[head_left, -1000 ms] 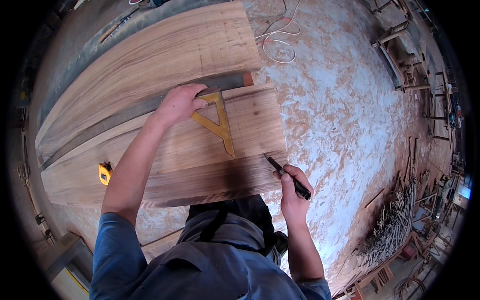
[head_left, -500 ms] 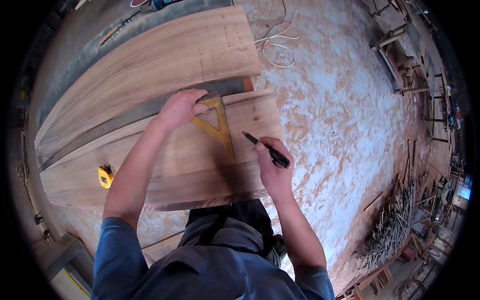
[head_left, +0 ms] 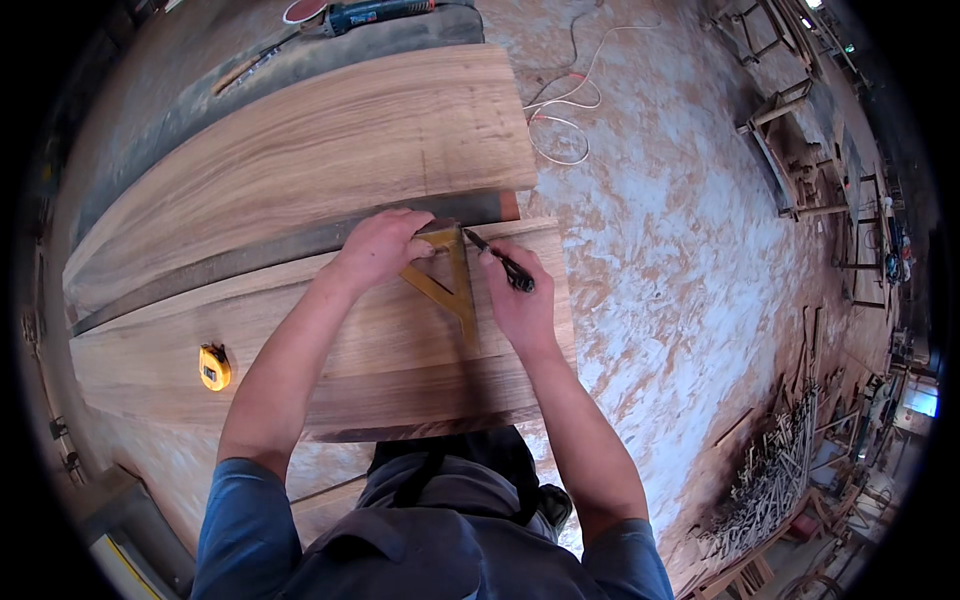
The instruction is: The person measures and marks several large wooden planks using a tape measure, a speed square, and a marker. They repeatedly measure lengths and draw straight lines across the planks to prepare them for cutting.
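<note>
A wide wooden board (head_left: 270, 345) lies across in front of me. On it rests a yellow triangular try square (head_left: 459, 290), its thick edge along the board's far side. My left hand (head_left: 385, 247) grips the square at that far corner, thumb on top and fingers over the edge. In my right hand (head_left: 523, 300) is a black marking pen (head_left: 515, 272), held like a pencil. Its tip meets the square's right edge close to the far side of the board; whether it touches the wood I cannot tell.
Left of my left forearm a yellow tape measure (head_left: 214, 367) sits on the board. Beyond a dark gap lies a second board (head_left: 310, 130). Farther off are an angle grinder (head_left: 365, 15) and a wooden-handled tool (head_left: 243, 72). A cable (head_left: 560, 140) loops over the floor; thin sticks (head_left: 770, 480) are heaped at right.
My right hand has moved away from me and slightly left, bringing the pen tip up to the square's far corner. My left hand keeps its hold on the square. The view has shifted a little.
</note>
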Available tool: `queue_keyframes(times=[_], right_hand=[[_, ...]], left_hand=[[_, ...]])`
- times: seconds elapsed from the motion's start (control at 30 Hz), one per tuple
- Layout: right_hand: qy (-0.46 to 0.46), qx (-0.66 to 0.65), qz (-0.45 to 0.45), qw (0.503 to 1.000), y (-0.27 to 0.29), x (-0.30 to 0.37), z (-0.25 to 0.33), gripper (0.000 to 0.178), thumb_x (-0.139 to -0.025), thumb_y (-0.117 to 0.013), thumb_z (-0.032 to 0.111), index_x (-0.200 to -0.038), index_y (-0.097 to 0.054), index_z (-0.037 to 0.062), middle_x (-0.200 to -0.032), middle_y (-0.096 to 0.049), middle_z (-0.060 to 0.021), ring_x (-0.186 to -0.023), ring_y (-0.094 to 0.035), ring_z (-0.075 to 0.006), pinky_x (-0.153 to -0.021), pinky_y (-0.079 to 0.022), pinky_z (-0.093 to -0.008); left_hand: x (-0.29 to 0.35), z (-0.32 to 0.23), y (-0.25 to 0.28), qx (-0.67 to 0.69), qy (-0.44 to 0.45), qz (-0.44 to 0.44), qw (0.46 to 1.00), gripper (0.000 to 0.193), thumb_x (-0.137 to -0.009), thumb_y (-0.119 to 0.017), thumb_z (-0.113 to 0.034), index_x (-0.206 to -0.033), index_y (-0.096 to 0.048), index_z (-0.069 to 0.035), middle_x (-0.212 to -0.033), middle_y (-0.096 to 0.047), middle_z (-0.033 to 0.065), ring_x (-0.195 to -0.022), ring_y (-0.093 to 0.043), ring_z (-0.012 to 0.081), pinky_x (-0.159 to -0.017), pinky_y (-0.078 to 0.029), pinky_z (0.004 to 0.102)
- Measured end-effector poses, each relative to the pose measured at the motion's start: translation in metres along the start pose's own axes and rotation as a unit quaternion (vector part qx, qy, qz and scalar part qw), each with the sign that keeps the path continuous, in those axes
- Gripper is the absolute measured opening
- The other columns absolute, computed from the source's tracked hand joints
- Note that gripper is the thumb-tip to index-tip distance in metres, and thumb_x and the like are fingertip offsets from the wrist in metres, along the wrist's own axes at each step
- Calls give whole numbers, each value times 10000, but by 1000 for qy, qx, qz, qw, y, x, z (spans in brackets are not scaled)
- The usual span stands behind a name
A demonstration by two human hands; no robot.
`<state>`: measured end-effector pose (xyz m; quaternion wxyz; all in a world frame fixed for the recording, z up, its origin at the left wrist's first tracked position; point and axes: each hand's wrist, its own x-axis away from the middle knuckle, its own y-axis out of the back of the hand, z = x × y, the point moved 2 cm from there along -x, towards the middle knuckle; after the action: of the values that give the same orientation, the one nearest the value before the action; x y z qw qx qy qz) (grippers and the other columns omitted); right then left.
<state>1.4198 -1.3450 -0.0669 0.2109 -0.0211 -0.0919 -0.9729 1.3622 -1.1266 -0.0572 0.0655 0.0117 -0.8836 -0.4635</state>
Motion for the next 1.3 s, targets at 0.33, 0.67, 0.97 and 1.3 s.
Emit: queue_keyframes(times=[0.33, 0.67, 0.97, 1.3], right_hand=[[33, 47, 24, 998, 16, 24, 8, 178, -911, -723, 95, -1056, -710, -9, -965, -676, -139, -881, -650, -238, -816, -515, -318], [-104, -17, 25, 994, 108, 160, 44, 134, -972, -614, 59, -1019, -678, -48, -966, -713, -92, -866, -650, -144, -839, -498, -279], [-90, -65, 121, 986, 133, 198, 21, 176, -991, -578, 107, -931, -671, -30, -1001, -691, -141, -966, -639, -219, -900, -487, -337], [128, 148, 297, 935, 23, 215, 88, 101, -899, -689, 61, -983, -672, 7, -910, -660, -149, -840, -661, -342, -761, -544, -394]], left_hand=[[-1, -2, 1, 3, 10, 26, 1000, 372, -877, -702, -216, -1192, -645, -26, -1160, -679, 184, -1116, -609, 398, -951, -498, 462], [8, -15, 22, 27, 119, 5, 992, 375, -888, -698, -251, -1197, -663, -41, -1117, -696, 194, -1037, -649, 363, -912, -506, 422], [208, -52, -44, 532, 385, -267, 706, 355, -1041, -571, -376, -1070, -660, -33, -887, -691, 71, -802, -649, 167, -748, -531, 344], [308, -123, -81, 689, 375, -232, 575, 272, -1018, -610, -313, -1133, -618, -67, -967, -698, 65, -800, -692, 173, -665, -571, 333]])
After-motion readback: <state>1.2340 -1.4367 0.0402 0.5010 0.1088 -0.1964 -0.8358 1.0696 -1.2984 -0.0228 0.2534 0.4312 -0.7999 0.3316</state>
